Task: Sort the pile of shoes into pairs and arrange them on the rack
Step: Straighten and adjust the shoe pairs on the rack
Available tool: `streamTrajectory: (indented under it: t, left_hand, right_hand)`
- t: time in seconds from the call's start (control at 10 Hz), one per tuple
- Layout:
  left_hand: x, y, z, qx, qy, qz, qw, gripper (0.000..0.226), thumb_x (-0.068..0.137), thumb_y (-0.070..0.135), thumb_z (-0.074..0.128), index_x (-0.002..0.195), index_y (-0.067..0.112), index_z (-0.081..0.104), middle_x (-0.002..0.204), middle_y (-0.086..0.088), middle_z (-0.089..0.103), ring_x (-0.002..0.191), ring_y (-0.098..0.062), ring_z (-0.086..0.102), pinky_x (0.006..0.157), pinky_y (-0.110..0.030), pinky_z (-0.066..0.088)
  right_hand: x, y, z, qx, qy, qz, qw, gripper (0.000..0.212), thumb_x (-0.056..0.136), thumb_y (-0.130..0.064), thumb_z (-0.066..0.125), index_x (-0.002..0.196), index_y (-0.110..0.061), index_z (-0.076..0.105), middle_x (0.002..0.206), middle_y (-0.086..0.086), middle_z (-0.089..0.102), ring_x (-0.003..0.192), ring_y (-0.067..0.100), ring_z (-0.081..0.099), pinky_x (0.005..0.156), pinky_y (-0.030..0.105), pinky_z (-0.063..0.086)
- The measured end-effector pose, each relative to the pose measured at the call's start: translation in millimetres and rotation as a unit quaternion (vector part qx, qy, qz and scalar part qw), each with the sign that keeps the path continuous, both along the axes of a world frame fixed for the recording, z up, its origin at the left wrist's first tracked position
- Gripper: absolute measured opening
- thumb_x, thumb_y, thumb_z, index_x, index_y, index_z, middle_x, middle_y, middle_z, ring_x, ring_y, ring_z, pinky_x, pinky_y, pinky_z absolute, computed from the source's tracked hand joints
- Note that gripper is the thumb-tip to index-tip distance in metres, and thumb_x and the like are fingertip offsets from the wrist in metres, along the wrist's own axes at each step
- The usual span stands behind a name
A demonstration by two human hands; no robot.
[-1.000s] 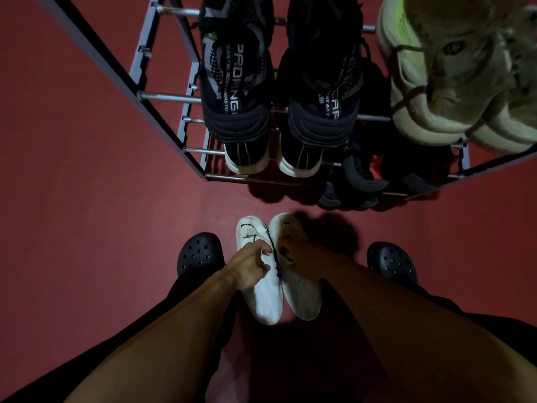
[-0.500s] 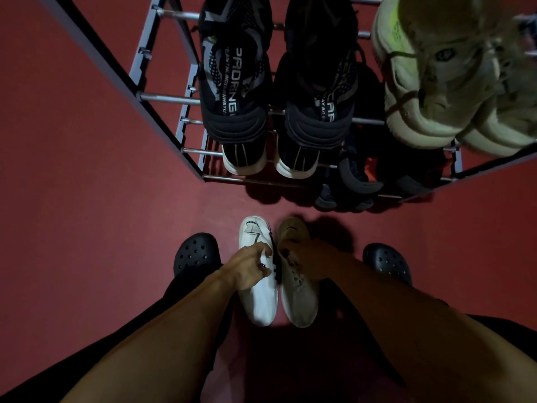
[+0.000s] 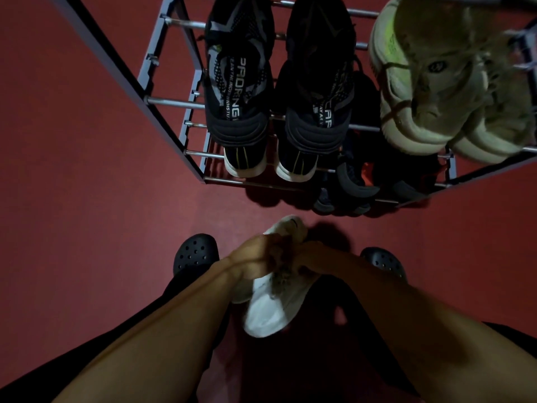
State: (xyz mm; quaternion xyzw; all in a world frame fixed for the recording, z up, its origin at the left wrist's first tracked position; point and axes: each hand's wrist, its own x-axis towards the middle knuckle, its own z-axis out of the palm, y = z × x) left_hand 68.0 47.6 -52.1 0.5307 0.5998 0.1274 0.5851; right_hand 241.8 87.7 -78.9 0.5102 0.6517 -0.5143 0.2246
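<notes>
Nearest to the person, both bare forearms reach down between two black perforated clogs [image 3: 195, 253] worn on the feet. The left hand [image 3: 255, 258] and the right hand [image 3: 315, 258] meet over a pair of white low-top fabric sneakers [image 3: 268, 309], fingers curled and gripping the shoes near their openings. The two sneakers are pressed together, one overlapping the other, and seem lifted or tipped off the dark red floor [image 3: 87, 228], though the dim light keeps me from being sure they have left it.

I judge the sorting to be close to finished: this white pair looks matched and in hand, and no other loose shoes show on the floor in view. What seems left is setting this pair onto a shelf.

Just beyond the hands stands the grey metal-bar shoe rack [image 3: 174, 103]. Its upper tier holds a pair of black mesh trainers with white lettering [image 3: 241, 91], side by side with heels toward the person, and to the right a pair of pale cream knit sneakers with a yellow-green streak [image 3: 430, 82]. A tier below carries black shoes with white soles and thin yellow lines [image 3: 247, 161]. Lower right lie darker shoes with an orange patch [image 3: 354, 181], too shadowed to count. Where a free slot remains I cannot tell.
</notes>
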Motion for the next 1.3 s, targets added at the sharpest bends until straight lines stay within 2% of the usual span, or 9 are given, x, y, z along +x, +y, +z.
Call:
streamTrajectory:
  t: [0.1,0.2,0.3,0.6,0.9,1.0,1.1,1.2,1.3]
  left_hand:
    - [-7.1,7.7,-6.3,0.022,0.041,0.132,0.99,0.03,0.098,0.0,0.052,0.126,0.006,0.056,0.114,-0.002,0.068,0.104,-0.015,0.065,0.089,-0.023,0.05]
    - [-20.3,14.6,-9.9,0.013,-0.005,0.287,0.958,0.026,0.099,-0.002,0.05,0.118,0.014,0.056,0.12,-0.003,0.063,0.116,-0.02,0.064,0.107,-0.038,0.049]
    - [-26.2,16.8,-17.2,-0.022,-0.04,0.358,0.933,0.021,0.099,0.0,0.052,0.112,0.016,0.056,0.116,-0.01,0.063,0.112,-0.024,0.067,0.103,-0.043,0.053]
    - [-25.9,-25.6,-34.2,-0.048,0.179,0.408,0.894,0.036,0.094,0.029,0.057,0.124,0.009,0.06,0.125,-0.014,0.06,0.112,-0.032,0.061,0.106,-0.044,0.047]
    - [-13.4,-49.3,-41.3,-0.144,-0.068,0.462,0.872,0.038,0.094,0.033,0.06,0.129,0.021,0.058,0.119,-0.008,0.07,0.105,-0.028,0.07,0.096,-0.049,0.057]
    - [-16.4,-39.5,-39.9,-0.135,-0.097,0.457,0.874,0.02,0.094,0.024,0.057,0.112,0.023,0.067,0.109,-0.006,0.075,0.095,-0.021,0.074,0.08,-0.034,0.061]
    - [-22.5,-42.1,-41.4,-0.133,-0.147,0.459,0.866,0.013,0.088,0.019,0.056,0.096,0.022,0.066,0.1,0.001,0.077,0.092,-0.02,0.072,0.079,-0.033,0.057]
    - [-26.7,-55.6,-51.3,-0.14,-0.117,0.456,0.871,0.021,0.094,0.015,0.061,0.114,0.014,0.07,0.106,-0.006,0.077,0.097,-0.025,0.074,0.089,-0.042,0.059]
    - [-22.3,-71.6,-60.9,-0.186,-0.038,0.397,0.898,0.024,0.089,0.023,0.071,0.109,0.009,0.073,0.097,-0.009,0.078,0.086,-0.026,0.074,0.079,-0.038,0.06]
  right_hand:
    - [-1.1,-18.2,3.7,-0.117,0.027,-0.328,0.937,0.017,0.095,-0.025,0.059,0.08,-0.03,0.067,0.087,0.005,0.066,0.078,0.021,0.064,0.069,0.035,0.054]
    - [-1.7,-34.2,-2.8,-0.18,0.077,-0.47,0.86,0.02,0.097,-0.026,0.054,0.11,-0.015,0.065,0.112,0.015,0.064,0.105,0.03,0.061,0.101,0.047,0.046]
    - [0.1,-51.2,5.3,-0.228,0.115,-0.559,0.789,0.028,0.095,-0.027,0.059,0.114,-0.008,0.067,0.097,0.014,0.068,0.09,0.03,0.065,0.087,0.044,0.051]
    - [-21.4,-74.6,12.3,-0.302,0.299,-0.702,0.572,0.017,0.08,-0.018,0.056,0.074,-0.02,0.072,0.083,0.0,0.064,0.08,0.02,0.058,0.087,0.04,0.045]
    - [-38.1,-93.4,12.3,-0.317,0.329,-0.768,0.45,0.03,0.094,-0.018,0.048,0.091,-0.026,0.076,0.103,-0.003,0.072,0.114,0.019,0.062,0.088,0.039,0.049]
    - [-40.0,-83.0,20.6,-0.317,0.336,-0.74,0.489,0.034,0.094,-0.024,0.049,0.076,-0.017,0.078,0.098,0.004,0.07,0.102,0.021,0.062,0.089,0.041,0.049]
    - [-34.8,-77.6,23.4,-0.319,0.26,-0.633,0.655,0.044,0.102,-0.033,0.043,0.081,-0.012,0.075,0.094,0.011,0.06,0.08,0.021,0.057,0.075,0.033,0.049]
    - [-20.6,-67.4,22.4,-0.231,0.158,-0.597,0.752,0.029,0.1,-0.033,0.05,0.1,-0.013,0.071,0.099,0.011,0.07,0.082,0.023,0.065,0.07,0.033,0.049]
    - [-5.3,-58.7,8.3,0.002,-0.022,-0.513,0.858,0.037,0.093,-0.038,0.062,0.092,-0.003,0.074,0.09,0.017,0.072,0.078,0.028,0.069,0.068,0.034,0.053]
